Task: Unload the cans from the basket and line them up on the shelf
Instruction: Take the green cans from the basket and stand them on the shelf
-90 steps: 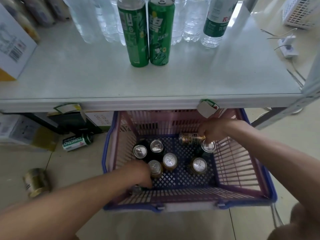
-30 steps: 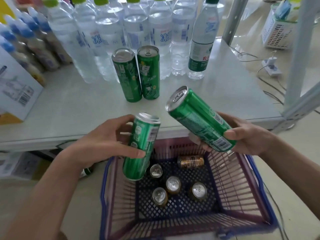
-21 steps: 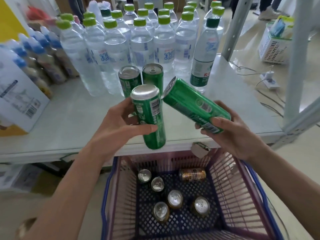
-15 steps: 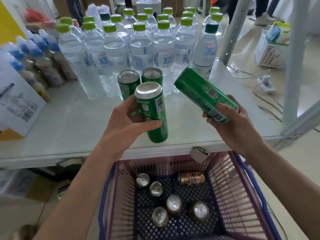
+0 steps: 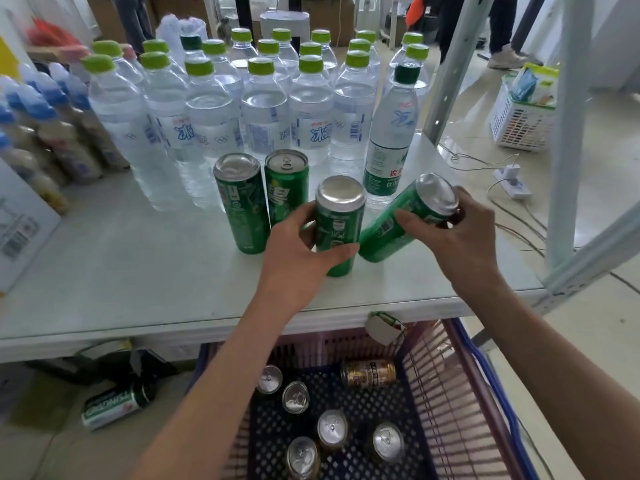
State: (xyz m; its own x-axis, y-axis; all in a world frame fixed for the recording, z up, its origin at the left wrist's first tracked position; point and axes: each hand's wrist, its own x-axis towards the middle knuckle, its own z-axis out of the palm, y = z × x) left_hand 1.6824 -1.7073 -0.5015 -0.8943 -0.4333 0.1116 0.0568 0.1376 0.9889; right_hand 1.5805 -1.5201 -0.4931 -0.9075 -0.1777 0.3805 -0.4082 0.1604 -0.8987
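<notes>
Two tall green cans (image 5: 263, 199) stand side by side on the white shelf (image 5: 138, 271). My left hand (image 5: 298, 258) grips a third green can (image 5: 337, 223), upright on the shelf just right of them. My right hand (image 5: 460, 237) holds a fourth green can (image 5: 401, 220), tilted with its lower end at the shelf beside the third. Below the shelf, the purple and blue basket (image 5: 464, 393) holds several short cans (image 5: 332, 427) standing and one gold can (image 5: 369, 374) lying on its side.
Rows of water bottles (image 5: 263, 109) fill the back of the shelf, with blue-capped bottles (image 5: 45, 133) and a box (image 5: 17, 230) at left. A green can (image 5: 114, 407) lies on the floor under the shelf. Shelf posts (image 5: 568, 133) rise at right.
Both hands moved forward and down over the shelf. The left can now stands on the shelf next to the first two; the right can came down tilted beside it.
</notes>
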